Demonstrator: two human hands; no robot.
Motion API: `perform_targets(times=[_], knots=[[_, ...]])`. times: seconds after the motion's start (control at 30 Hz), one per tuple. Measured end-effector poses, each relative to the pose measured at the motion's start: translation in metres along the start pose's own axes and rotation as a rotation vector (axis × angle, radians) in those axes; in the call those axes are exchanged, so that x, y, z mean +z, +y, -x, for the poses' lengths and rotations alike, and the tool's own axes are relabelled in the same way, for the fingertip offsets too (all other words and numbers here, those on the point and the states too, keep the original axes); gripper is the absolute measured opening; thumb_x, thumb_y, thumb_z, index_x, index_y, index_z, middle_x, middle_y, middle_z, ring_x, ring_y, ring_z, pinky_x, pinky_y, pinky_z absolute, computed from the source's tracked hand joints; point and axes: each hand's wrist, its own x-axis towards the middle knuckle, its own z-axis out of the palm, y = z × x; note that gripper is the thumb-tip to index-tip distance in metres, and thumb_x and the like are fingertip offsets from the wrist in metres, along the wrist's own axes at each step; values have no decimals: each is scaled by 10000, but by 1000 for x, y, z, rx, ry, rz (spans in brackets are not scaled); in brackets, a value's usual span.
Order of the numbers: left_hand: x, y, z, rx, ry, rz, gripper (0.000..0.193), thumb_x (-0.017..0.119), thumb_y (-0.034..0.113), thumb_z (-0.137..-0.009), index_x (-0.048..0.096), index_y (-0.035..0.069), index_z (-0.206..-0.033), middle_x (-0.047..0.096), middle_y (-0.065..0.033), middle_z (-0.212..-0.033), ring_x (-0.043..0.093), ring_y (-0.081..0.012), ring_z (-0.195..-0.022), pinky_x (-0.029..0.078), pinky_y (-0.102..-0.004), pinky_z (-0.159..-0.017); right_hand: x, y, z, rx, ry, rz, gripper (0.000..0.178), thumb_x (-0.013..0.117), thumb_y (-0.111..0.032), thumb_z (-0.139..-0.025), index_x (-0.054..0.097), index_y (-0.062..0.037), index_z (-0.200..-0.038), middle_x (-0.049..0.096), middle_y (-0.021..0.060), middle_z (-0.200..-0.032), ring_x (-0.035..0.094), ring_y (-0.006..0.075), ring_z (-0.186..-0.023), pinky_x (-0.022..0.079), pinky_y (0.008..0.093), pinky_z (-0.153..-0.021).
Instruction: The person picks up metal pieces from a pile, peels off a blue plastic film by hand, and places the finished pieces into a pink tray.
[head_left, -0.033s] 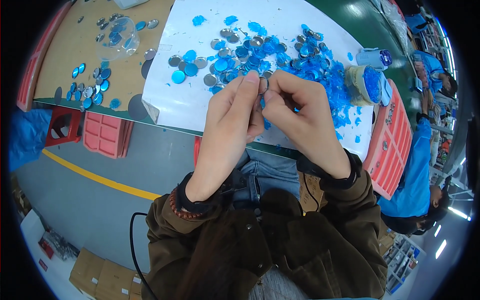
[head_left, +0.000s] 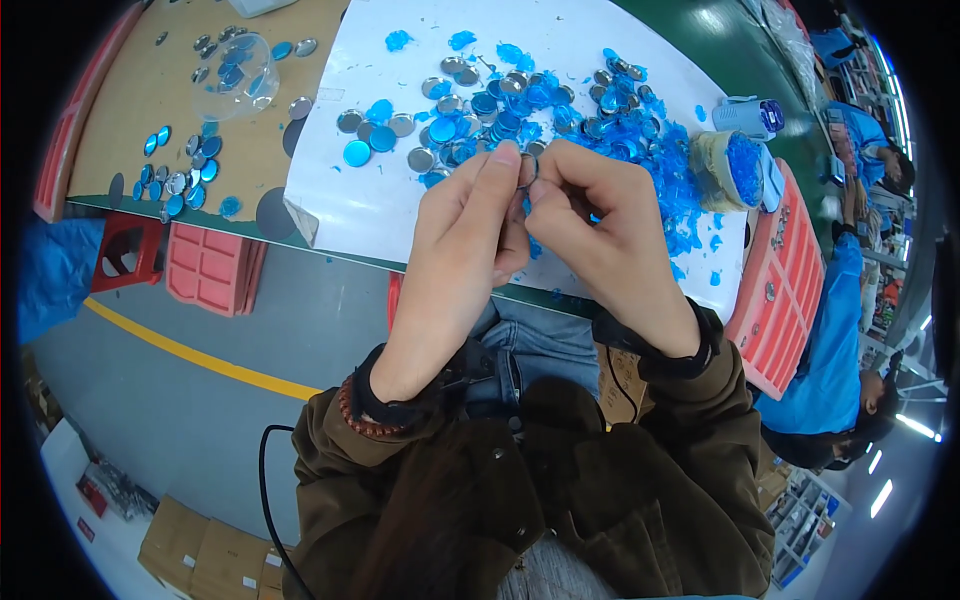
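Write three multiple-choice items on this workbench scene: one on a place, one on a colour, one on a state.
1. Where does the clear plastic cup lie?
A. on the brown board at the far left
B. on the floor
C. on the red tray at the right

2. What colour are the film scraps heaped on the white sheet?
A. yellow
B. blue
C. green

3. How is the small round disc held?
A. flat on the sheet
B. by the left hand alone
C. pinched between both hands

Answers: 1 A, the cup lies among discs on the board. 2 B, the scraps are bright blue. 3 C, left hand and right hand meet on it.
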Motion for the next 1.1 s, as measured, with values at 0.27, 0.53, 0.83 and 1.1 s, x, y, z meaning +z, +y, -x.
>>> perform_targets(times=[0.27, 0.53, 0.83, 1.1], knots=[[-26, 18, 4, -281, -225, 182, 294, 395, 263, -875, 358, 114, -624, 249, 43, -440, 201, -30, -379, 132, -202, -374, -9, 16, -2, -313, 104, 318, 78, 472, -24, -751, 440, -1, -683, 356, -7, -573, 323, 51, -514, 274, 206, -460], [-19, 8, 3, -132, -131, 75, 322, 394, 309, -870, 341, 98, -633, 294, 25, -443, 208, -47, -396, 141, -204, -384, -6, -6, 6, 33, -103, -99, 98, 442, -91, -820, 438, -11, -764, 383, -8, -667, 332, 51, -597, 283, 208, -518], [-14, 7, 5, -75, -121, -18, 313, 384, 325, -877, 356, 100, -661, 307, 29, -458, 227, -40, -401, 151, -200, -384, -3, -8, 5, 137, -129, -280, 151, 423, -125, -840, 420, -25, -728, 339, -26, -643, 282, 44, -595, 245, 196, -515], [-17, 10, 2, -131, -86, -68, 302, 398, 308, -872, 377, 92, -661, 282, 41, -439, 217, -40, -392, 148, -205, -380, 1, 3, -1, -261, 28, 295, 90, 509, -28, -684, 429, -28, -643, 362, 34, -556, 345, 140, -459, 272, 257, -417]])
